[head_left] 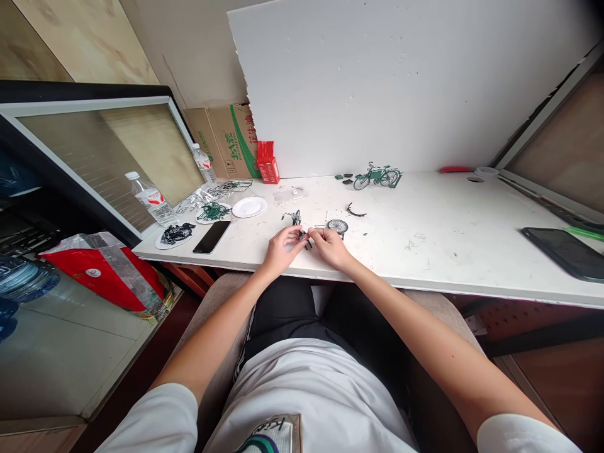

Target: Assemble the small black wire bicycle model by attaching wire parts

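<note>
Head view: pinching part-built model bicycle (296, 218) btwn L hand (283, 248) & R hand (332, 248), close together, w/ spoked wheel (338, 225) just beyond R hand; prob. fitting small part; next, likely needs steady alignment.

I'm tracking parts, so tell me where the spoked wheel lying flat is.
In the head view, the spoked wheel lies on the white table near the middle, just beyond the right hand, below and left of the curved black piece.
</note>
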Available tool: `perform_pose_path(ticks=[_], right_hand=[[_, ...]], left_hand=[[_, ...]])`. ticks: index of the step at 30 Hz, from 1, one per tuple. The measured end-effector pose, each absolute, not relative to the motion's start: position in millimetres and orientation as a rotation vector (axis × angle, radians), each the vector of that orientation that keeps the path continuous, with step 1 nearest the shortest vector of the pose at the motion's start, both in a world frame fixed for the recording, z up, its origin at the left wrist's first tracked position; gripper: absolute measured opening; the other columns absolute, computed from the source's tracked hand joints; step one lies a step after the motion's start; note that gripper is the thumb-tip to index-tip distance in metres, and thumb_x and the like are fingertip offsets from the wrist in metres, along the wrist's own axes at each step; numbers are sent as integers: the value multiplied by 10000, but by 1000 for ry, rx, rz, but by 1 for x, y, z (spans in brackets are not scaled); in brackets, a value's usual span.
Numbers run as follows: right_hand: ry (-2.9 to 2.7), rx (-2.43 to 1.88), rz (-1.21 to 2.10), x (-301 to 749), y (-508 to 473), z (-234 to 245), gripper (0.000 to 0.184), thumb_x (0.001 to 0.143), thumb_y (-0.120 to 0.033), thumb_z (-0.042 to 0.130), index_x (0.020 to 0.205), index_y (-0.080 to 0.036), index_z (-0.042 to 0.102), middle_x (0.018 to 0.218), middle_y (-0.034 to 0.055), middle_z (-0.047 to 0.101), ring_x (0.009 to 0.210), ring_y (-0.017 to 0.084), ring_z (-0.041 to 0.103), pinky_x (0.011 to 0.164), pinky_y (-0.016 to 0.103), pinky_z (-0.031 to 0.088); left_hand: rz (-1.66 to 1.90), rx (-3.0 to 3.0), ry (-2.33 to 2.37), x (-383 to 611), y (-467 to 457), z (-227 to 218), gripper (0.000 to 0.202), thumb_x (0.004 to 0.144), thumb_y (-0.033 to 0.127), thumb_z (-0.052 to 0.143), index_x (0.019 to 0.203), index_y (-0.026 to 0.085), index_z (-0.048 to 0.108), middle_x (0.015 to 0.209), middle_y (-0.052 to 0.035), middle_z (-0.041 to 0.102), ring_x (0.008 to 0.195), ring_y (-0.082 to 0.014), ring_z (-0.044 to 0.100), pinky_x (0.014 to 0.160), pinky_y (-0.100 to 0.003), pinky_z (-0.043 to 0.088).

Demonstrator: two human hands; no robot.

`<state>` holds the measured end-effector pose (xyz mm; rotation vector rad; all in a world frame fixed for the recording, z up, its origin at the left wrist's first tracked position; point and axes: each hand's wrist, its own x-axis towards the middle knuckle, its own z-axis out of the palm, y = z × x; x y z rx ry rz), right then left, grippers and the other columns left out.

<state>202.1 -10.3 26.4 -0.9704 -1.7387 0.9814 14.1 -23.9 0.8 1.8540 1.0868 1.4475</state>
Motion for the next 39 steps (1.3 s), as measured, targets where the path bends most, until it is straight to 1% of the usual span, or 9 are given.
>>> perform_pose_path(ticks=[3, 7, 13, 17, 22, 25, 28, 35, 39], right_hand=[[-1738, -927, 993, 202, -9, 22, 497, 965, -635, 501, 832, -184, 663, 709, 1, 566, 691, 163, 497, 697, 298, 404], [-1705, -953, 958, 204, -9, 20, 390, 944, -572, 587, 1037, -197, 640, 819, 7, 613, 709, 161, 502, 712, 296, 415], [-1712, -1122, 695, 240, 9, 45, 413, 1067, -455, 297, 1104, -211, 629, 923, 67, 634, 829, 225, 572, 805, 348, 458], [-1809, -1406, 374, 281, 33, 53, 383, 1042, -297, 326, 1085, -149, 676, 1143, 188, 618, 1128, 316, 555, 978, 418, 444], [-1914, -1874, 148, 315, 44, 41, 373, 1011, -194, 358, 1139, -121, 700, 1231, 252, 552, 1116, 373, 555, 906, 479, 470], [-2018, -1927, 104, 321, 46, 34, 366, 1025, -220, 388, 1119, -123, 729, 1227, 258, 576, 1180, 405, 521, 938, 526, 459], [-2059, -1916, 123, 323, 49, 30, 349, 1017, -240, 462, 1228, -135, 719, 1260, 250, 606, 1214, 405, 510, 984, 564, 439], [-1980, -1854, 63, 327, 54, 27, 381, 973, -362, 586, 1289, -177, 691, 1350, 214, 577, 1247, 391, 505, 1002, 548, 454], [-2088, -1702, 39, 326, 53, 24, 421, 1027, -453, 476, 1301, -214, 687, 1495, 167, 537, 1388, 398, 408, 1095, 579, 405]], left_hand=[[1463, 1824, 1101, 14, -25, 2, 421, 894, 400, 777, 1257, 209, 683, 1179, -124, 748, 1045, -209, 726, 991, -386, 588], [1490, 1776, 1106, 14, -26, 4, 397, 901, 397, 769, 1235, 200, 686, 1160, -128, 757, 1043, -211, 723, 993, -389, 579], [1514, 1770, 1114, 15, -26, 4, 373, 909, 386, 754, 1227, 200, 698, 1145, -119, 762, 1035, -203, 719, 975, -369, 580], [1534, 1748, 1129, 16, -27, 4, 371, 907, 383, 755, 1228, 203, 710, 1144, -116, 769, 1006, -199, 725, 963, -364, 588], [1545, 1695, 1121, 16, -26, 3, 398, 896, 386, 767, 1242, 196, 716, 1173, -122, 772, 971, -189, 732, 947, -355, 593], [1547, 1671, 1117, 16, -25, 2, 413, 883, 389, 779, 1246, 201, 722, 1169, -119, 775, 975, -188, 731, 945, -353, 591], [1545, 1661, 1123, 16, -24, 1, 418, 873, 388, 788, 1239, 197, 726, 1166, -124, 774, 972, -187, 731, 944, -354, 589], [1538, 1670, 1125, 15, -23, 0, 430, 868, 390, 798, 1238, 184, 727, 1168, -130, 774, 969, -181, 731, 930, -336, 591], [1536, 1658, 1111, 15, -23, -1, 450, 865, 399, 801, 1251, 177, 732, 1174, -133, 778, 928, -176, 737, 896, -323, 600]])
